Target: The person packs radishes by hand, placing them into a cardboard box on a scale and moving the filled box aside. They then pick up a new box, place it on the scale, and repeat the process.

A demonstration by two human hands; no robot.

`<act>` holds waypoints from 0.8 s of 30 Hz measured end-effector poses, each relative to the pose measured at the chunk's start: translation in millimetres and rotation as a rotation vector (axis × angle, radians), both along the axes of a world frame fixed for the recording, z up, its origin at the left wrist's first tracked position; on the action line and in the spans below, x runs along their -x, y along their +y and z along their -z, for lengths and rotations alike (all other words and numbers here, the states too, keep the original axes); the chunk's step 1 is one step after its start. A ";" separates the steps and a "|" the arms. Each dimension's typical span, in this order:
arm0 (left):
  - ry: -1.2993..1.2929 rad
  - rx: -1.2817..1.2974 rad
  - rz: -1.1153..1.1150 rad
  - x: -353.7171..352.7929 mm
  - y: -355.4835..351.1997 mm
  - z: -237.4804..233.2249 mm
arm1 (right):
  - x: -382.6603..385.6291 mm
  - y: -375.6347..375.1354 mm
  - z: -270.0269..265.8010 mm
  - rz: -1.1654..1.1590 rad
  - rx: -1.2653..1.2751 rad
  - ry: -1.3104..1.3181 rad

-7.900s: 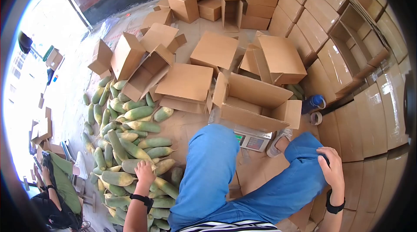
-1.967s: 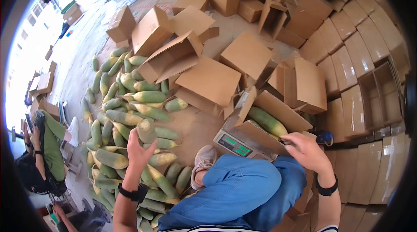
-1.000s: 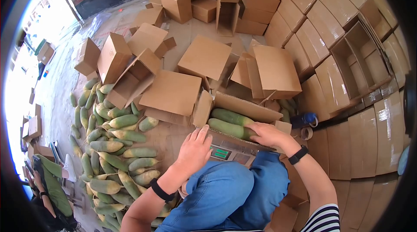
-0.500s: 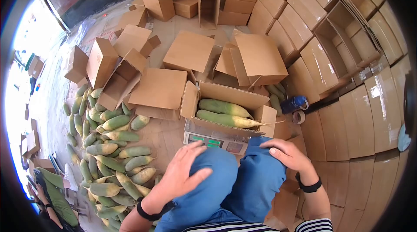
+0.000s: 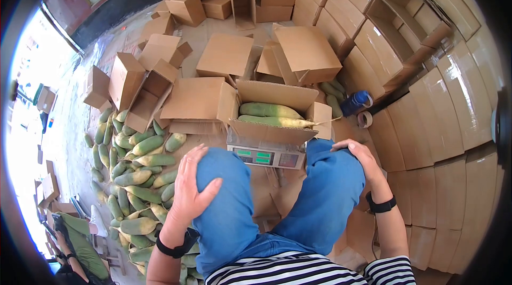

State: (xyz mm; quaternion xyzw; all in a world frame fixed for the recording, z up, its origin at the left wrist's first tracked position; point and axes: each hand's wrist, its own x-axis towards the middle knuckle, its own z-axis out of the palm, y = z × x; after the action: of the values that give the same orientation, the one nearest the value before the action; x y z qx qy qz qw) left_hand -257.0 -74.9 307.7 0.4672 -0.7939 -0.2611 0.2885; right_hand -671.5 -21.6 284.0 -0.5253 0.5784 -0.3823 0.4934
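Observation:
My left hand (image 5: 190,186) rests with fingers apart on one blue-clad knee and holds nothing. On the other knee lies my right hand (image 5: 358,156), also spread and empty. In front of my knees an open carton (image 5: 274,130) stands on a scale (image 5: 266,157) with green lit displays. Two long green radishes lie side by side inside, the upper radish (image 5: 269,110) and the lower radish (image 5: 274,121), whose pale root tip pokes past the carton's right end. A large heap of radishes (image 5: 140,178) covers the floor beside my left hand.
Open cartons (image 5: 226,55) stand beyond the scale. Stacked cartons (image 5: 426,119) form a wall on the right. A blue bottle (image 5: 354,103) and a tape roll (image 5: 365,119) sit near the carton's right end. Another person's green-clad leg (image 5: 85,242) shows at the lower left.
My knees have moved apart, so more of the scale shows. My left hand has shifted left onto the side of the knee. The view has shifted, and the carton still holds two radishes.

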 end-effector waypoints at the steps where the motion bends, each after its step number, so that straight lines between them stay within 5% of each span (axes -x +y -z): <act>1: 0.012 0.002 -0.006 -2.3 -0.3 0.3 | 0.9 0.9 1.3 0.009 0.007 0.003; 24: 0.249 -0.061 -0.249 -65.0 4.3 26.6 | -12.5 54.6 -34.3 0.108 0.070 0.001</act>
State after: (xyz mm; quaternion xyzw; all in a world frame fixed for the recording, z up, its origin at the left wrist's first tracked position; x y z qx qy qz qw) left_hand -192.0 -70.6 281.1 0.5343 -0.6799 -0.3031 0.4004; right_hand -659.0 33.0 318.3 -0.5103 0.5924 -0.4281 0.4532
